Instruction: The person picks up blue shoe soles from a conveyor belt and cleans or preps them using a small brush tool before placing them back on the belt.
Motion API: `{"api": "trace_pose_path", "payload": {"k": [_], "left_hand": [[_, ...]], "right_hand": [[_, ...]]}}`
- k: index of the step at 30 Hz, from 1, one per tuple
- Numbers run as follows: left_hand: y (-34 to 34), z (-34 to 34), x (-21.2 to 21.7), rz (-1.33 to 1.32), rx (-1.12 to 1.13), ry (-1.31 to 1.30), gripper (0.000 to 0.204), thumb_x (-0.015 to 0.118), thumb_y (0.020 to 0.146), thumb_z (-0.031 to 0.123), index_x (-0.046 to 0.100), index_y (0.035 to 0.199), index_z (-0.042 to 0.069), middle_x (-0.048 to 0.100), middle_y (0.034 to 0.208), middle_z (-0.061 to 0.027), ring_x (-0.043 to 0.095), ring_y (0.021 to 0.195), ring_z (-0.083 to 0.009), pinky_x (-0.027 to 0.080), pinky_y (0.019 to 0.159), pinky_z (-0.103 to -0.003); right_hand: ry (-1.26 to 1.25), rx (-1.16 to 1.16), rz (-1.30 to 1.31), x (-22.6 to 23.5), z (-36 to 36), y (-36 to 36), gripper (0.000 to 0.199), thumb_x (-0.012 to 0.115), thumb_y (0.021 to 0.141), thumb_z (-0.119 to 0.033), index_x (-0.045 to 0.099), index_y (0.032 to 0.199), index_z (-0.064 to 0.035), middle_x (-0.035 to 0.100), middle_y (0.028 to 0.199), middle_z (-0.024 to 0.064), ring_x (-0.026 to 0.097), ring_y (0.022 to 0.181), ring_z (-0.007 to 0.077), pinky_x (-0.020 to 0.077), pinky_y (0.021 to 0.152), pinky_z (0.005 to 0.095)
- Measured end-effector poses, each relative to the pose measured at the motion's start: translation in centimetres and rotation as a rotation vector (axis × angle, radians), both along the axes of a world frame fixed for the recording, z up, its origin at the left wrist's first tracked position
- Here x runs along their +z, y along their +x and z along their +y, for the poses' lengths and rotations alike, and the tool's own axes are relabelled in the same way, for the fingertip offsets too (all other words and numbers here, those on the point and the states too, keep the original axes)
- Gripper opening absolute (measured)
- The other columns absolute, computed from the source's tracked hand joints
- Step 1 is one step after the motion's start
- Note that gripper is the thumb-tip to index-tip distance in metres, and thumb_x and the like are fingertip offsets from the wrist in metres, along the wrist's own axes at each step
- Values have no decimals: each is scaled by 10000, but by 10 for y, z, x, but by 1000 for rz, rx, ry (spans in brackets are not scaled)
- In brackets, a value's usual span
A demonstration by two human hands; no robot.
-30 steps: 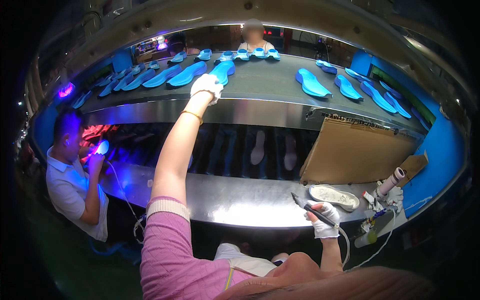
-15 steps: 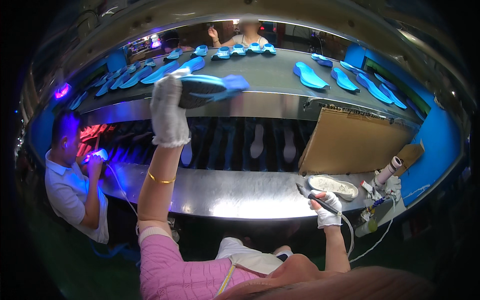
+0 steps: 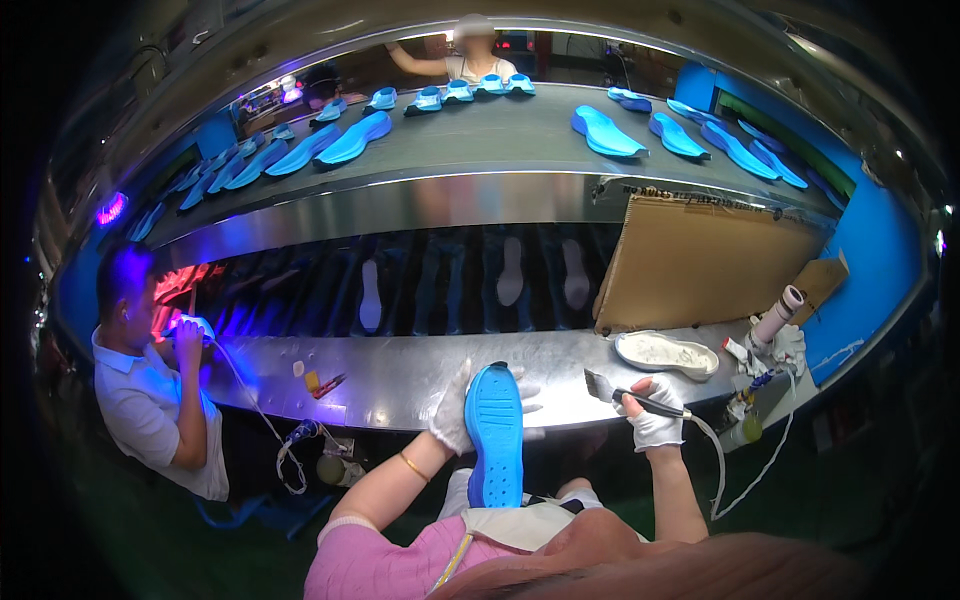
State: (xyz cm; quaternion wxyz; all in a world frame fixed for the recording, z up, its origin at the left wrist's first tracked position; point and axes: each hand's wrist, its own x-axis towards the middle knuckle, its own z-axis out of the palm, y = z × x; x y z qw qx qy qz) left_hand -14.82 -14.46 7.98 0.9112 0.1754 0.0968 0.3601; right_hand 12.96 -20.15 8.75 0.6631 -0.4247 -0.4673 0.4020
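My left hand [image 3: 452, 414], in a white glove, supports a blue shoe sole [image 3: 495, 435] from behind, its fingers showing past the right edge. The sole stands nearly upright in front of my body, its ridged, holed face toward me and a dark tip at the top. My right hand [image 3: 656, 420], in a white glove with bare fingertips, grips a brush [image 3: 601, 386] by its black handle. The bristles point left, toward the sole but apart from it. A pale hose [image 3: 715, 455] runs from the handle's end. Just beyond this hand lies a sole-shaped piece [image 3: 665, 354] with whitish contents.
Several blue soles [image 3: 610, 133] lie on the dark conveyor belt [image 3: 480, 145]. A metal ledge [image 3: 400, 375] runs below it. Cardboard [image 3: 710, 265] leans at right beside a pink-white cylinder [image 3: 778, 315]. A co-worker [image 3: 150, 390] sits left; another person [image 3: 478, 65] is across the belt.
My left hand has come down from the belt toward my body with the sole, turning its blue face toward me. My right hand still holds the brush, nearly in place.
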Motion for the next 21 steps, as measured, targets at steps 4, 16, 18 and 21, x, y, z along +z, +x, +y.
{"api": "trace_pose_path", "payload": {"k": [4,16,18,21], "left_hand": [[5,-15,-13,-42,-210,-99,810,337,791,711,412,1274,65,369,1326,-259,336,1235,-442,257,996,-632],[69,-13,-20,99,408,-54,619,382,860,603,494,1184,87,577,1088,-104,574,966,-244,461,900,-372],[63,-13,-16,42,358,-24,635,381,852,617,491,1188,89,565,1110,-111,564,986,-251,459,902,-376],[49,-9,-19,88,326,-5,673,373,842,637,465,1223,89,541,1153,-127,545,1026,-264,447,915,-394]], "right_hand": [[-91,129,-36,15,0,-23,148,662,764,-41,550,861,-42,602,730,38,572,646,93,466,605,216],[246,249,-480,15,13,-83,213,615,768,60,545,947,-33,608,795,46,584,661,88,481,613,222],[-19,354,-72,17,6,-83,221,602,769,68,537,951,-40,587,794,37,574,666,93,470,611,220],[88,249,-193,7,15,-75,186,597,787,44,548,952,-29,589,779,42,565,652,90,472,615,221]]}}
